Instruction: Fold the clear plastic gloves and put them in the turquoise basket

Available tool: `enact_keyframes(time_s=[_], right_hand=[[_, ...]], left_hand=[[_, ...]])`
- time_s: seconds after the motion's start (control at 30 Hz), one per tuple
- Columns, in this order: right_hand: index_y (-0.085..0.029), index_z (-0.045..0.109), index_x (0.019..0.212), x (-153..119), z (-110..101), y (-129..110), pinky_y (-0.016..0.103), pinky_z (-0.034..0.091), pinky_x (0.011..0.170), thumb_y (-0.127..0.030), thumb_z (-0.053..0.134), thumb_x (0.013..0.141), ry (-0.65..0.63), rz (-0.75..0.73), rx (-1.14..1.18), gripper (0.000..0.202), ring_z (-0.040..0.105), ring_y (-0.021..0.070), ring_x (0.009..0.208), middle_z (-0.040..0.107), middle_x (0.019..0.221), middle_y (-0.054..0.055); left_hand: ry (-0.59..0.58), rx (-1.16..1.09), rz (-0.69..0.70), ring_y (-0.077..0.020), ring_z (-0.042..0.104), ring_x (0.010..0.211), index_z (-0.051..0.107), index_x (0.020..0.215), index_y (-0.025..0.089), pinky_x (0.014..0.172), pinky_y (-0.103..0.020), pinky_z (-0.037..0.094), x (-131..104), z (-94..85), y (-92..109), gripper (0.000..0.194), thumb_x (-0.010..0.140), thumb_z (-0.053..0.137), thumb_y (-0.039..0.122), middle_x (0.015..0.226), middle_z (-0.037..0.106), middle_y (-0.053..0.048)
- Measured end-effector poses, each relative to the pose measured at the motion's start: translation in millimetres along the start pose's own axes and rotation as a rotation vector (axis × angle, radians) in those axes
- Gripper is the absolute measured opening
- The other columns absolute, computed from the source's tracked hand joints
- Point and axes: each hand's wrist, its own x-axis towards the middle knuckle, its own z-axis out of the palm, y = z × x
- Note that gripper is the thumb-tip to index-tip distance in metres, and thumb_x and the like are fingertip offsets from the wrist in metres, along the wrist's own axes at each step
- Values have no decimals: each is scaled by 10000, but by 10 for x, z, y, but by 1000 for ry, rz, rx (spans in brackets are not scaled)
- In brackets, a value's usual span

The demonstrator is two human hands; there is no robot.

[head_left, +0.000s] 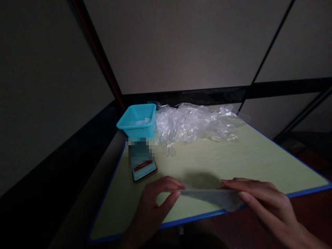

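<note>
Between my two hands a clear plastic bag (pixel 211 194) is stretched taut, its top edge running nearly level above the table's front edge. My left hand (pixel 158 199) pinches one end of that edge between thumb and fingers. At the other end, my right hand (pixel 264 197) grips it the same way, thumb in front and fingers behind. The lower part of the bag hangs down and looks thin and blurred. Whether anything is inside it I cannot tell.
A pale table (pixel 249 155) with a blue rim stands against panelled walls. At its back lies a heap of crumpled clear plastic bags (pixel 194 122). A turquoise basket (pixel 140 131) holding something whitish is at the back left, with a phone (pixel 145 169) in front of it.
</note>
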Motion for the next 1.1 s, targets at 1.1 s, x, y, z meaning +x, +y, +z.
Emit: enact_keyframes(time_s=[1.1], right_hand=[[-210, 376, 944, -59, 331, 557, 228, 465, 429, -316, 527, 802, -255, 604, 664, 233, 570, 92, 502, 494, 805, -13]], left_hand=[[2, 300, 31, -202, 519, 1034, 589, 981, 157, 943, -371, 384, 1121, 397, -47, 274, 728, 566, 55, 1035, 579, -59]])
